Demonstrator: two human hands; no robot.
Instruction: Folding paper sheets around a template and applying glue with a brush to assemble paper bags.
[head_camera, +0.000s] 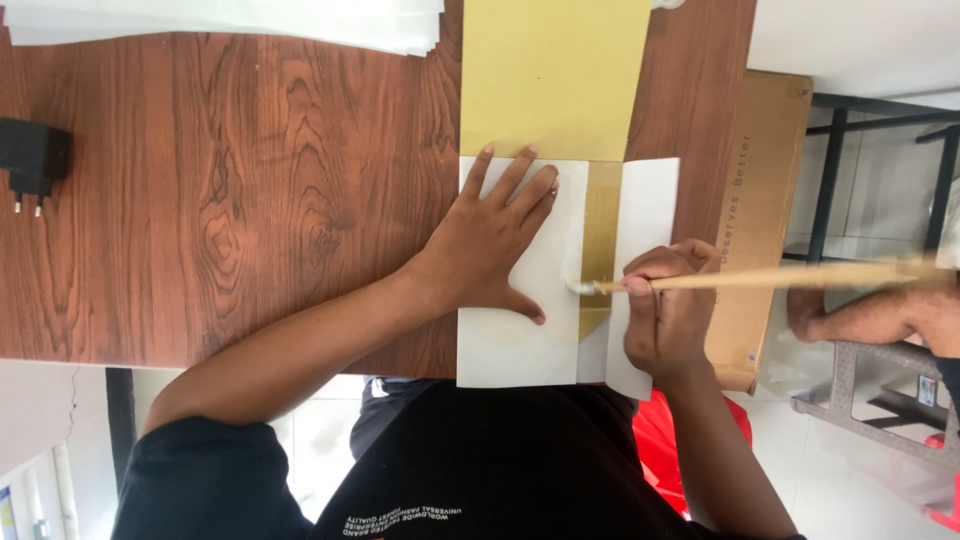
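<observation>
The brush (760, 277) lies level across the right hand (668, 318), its pale tip touching the edge of the left white flap (515, 335), right beside the bare brown strip (601, 225) that runs between the two white flaps. The right hand is closed around the wooden handle, fingers curled over it and thumb tucked underneath; the long end of the handle sticks out past the knuckles, beyond the table edge, and blurs there.

Just to the other side of the brush tip, the left hand (490, 240) lies flat on the left white flap, fingers spread and pointing away from the body, holding nothing, only pressing the paper down. The right white flap (648, 205) lies partly under the brush hand.

The near ends of both flaps hang slightly over the table's near edge, close to the black shirt (500, 470). Beyond the fingertips a yellow-brown envelope body (553, 75) stretches to the top of the view and is cut off there.

Out past the left forearm the wooden table (220, 200) has plenty of bare surface. A black plug adapter (33, 160) sits near its far side, and a stack of white sheets (230, 22) is cut off at the top. A cardboard box (765, 200) stands against the table edge behind the brush hand.
</observation>
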